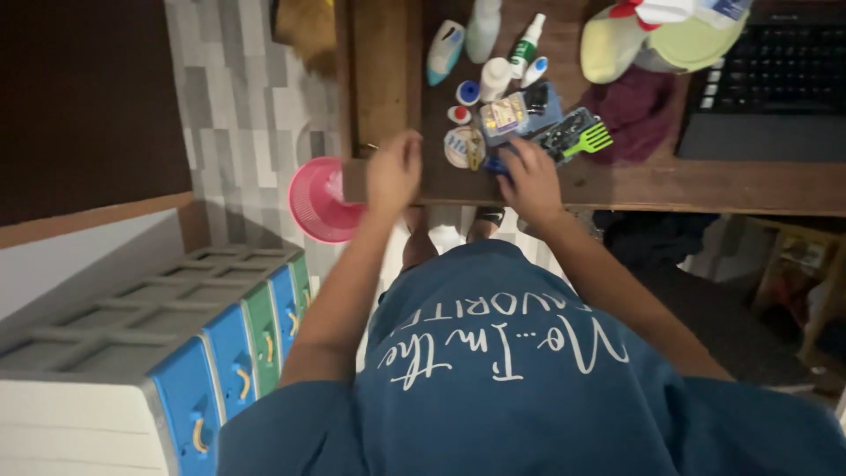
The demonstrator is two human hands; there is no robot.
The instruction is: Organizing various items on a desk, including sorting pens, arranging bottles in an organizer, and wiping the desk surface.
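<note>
Hands rest at the desk edge: left hand curled loosely, empty, beside a round white tin; right hand closed on a small blue item, just right of that tin.

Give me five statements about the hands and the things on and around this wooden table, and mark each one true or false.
1. The left hand rests at the near edge of the wooden table. True.
2. The right hand lies on the black keyboard. False: it is among the small items near the green comb, well apart from the keyboard.
3. A pink basket sits on the floor below the table's left end. True.
4. The plastic drawer unit has red drawer fronts. False: they are blue and green.
5. The white bottles stand at the table's near edge. False: they are on the far side, beyond the hands.
</note>
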